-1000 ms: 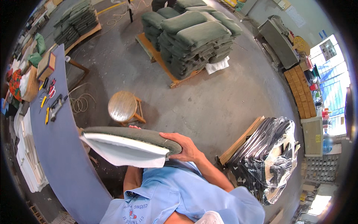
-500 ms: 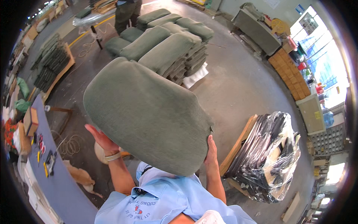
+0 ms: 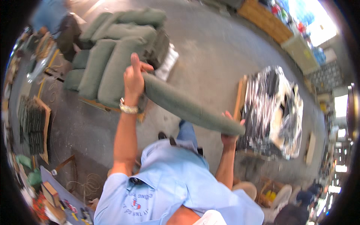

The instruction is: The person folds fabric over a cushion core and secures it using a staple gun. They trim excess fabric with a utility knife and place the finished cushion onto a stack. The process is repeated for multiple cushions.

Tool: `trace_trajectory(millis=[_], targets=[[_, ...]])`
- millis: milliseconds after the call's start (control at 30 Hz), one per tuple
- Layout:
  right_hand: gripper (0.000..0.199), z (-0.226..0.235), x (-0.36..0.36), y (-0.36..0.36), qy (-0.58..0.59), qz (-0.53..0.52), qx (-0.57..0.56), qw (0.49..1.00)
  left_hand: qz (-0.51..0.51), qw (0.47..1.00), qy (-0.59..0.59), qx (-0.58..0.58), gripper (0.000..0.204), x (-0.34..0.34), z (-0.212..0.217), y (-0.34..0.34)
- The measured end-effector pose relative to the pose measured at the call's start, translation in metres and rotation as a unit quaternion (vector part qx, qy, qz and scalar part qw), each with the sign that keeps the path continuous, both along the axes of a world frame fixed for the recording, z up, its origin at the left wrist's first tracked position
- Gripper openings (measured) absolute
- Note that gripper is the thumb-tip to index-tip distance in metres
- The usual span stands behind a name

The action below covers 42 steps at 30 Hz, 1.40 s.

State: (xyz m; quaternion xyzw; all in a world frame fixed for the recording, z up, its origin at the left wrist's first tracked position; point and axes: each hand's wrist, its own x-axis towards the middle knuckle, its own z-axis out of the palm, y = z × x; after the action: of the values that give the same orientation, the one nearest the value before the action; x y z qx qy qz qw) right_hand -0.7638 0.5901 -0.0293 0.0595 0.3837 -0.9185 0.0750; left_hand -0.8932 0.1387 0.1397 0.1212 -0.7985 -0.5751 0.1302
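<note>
I carry a long green upholstered cushion [image 3: 187,107] edge-on in front of me, held at both ends. My left hand [image 3: 134,77], with a metal watch on its wrist, grips the upper left end with the forefinger pointing up. At the lower right end my right hand [image 3: 229,129] holds the cushion from underneath. A stack of similar green cushions [image 3: 112,56] on a wooden pallet lies on the floor just beyond my left hand.
A pallet load wrapped in shiny plastic film [image 3: 275,112] stands to the right. A blue worktable [image 3: 62,193] with hand tools is at the lower left. Dark stacked pieces [image 3: 32,123] lie at the left; a person in blue [image 3: 48,17] stands far left.
The cushion has turned from face-on to edge-on, and my view has swung round toward the cushion stack. Both hands still hold it.
</note>
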Motion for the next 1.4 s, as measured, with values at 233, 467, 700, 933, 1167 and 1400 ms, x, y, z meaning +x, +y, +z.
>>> trace_trajectory(millis=[233, 467, 700, 933, 1167, 1400], targets=[[0.081, 0.048, -0.070, 0.028, -0.193, -0.166, 0.327, 0.910, -0.116, 0.945, -0.282, -0.115, 0.101, -0.130, -0.093, 0.037], [0.078, 0.019, -0.199, 0.073, -0.262, -0.089, 0.447, 0.851, -0.092, 0.902, -0.392, 0.154, 0.087, -0.167, -0.156, 0.044], [0.072, 0.028, -0.327, 0.103, -0.236, -0.029, 0.478, 0.845, 0.018, 0.878, -0.324, 0.353, 0.087, -0.162, -0.156, 0.085], [0.066, 0.083, -0.531, 0.058, -0.054, -0.057, 0.455, 0.887, 0.014, 0.913, -0.117, 0.390, 0.077, -0.252, -0.148, 0.061], [0.063, 0.143, -0.751, -0.019, 0.103, -0.052, 0.420, 0.900, 0.102, 0.902, 0.110, 0.405, 0.083, -0.359, -0.079, 0.022], [0.067, 0.184, -0.854, -0.204, 0.200, 0.050, 0.255, 0.945, 0.217, 0.926, 0.181, 0.251, 0.087, -0.410, 0.007, -0.106]])
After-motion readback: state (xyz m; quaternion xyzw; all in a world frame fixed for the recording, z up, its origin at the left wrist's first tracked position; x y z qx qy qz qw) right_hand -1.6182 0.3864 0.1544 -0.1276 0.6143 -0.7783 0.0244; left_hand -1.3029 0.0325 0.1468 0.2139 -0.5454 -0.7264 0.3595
